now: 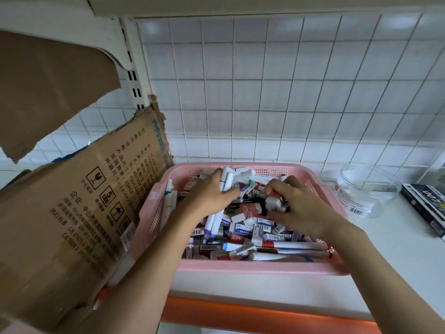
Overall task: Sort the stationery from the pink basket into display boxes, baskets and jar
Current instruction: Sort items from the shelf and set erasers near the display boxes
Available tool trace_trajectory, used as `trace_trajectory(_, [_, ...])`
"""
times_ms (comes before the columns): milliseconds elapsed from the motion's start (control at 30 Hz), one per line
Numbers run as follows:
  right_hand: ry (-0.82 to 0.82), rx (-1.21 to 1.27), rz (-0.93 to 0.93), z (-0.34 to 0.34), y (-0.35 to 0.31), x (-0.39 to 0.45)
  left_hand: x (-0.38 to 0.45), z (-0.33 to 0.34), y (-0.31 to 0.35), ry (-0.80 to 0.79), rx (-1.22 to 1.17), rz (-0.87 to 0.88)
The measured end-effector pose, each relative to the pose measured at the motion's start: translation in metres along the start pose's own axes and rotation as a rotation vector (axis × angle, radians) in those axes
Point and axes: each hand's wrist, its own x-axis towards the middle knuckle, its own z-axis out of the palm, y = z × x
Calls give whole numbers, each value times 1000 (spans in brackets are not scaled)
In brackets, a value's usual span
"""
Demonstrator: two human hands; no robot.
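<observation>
A pink basket [240, 266] stands on the white shelf, full of white markers, boxed erasers and other small stationery. Both my hands are inside it. My left hand [209, 194] grips a bunch of white markers [228, 179] near the basket's far side. My right hand [296, 203] holds several small erasers [274, 202] with red and white wrappers, fingers curled around them. More erasers [245, 229] and long markers [289, 245] lie loose below my hands.
A torn cardboard box [72, 225] leans against the basket's left side, with markers poking out near its lower edge. A clear plastic jar [366, 191] stands to the right, and a black box [426, 208] lies beyond it. An orange shelf edge [265, 317] runs along the front.
</observation>
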Motion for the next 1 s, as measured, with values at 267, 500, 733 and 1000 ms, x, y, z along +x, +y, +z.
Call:
trace_trajectory(267, [-84, -66, 50, 6, -4, -4, 3, 13, -1, -100, 216, -13])
trace_trajectory(500, [-73, -73, 20, 5, -9, -7, -2, 10, -5, -56, 128, 52])
trace_trajectory(733, [98, 10, -53, -10, -21, -3, -18, -17, 9, 211, -112, 167])
trace_trajectory(1000, [178, 74, -60, -3, -29, -10, -39, -22, 28, 274, -187, 171])
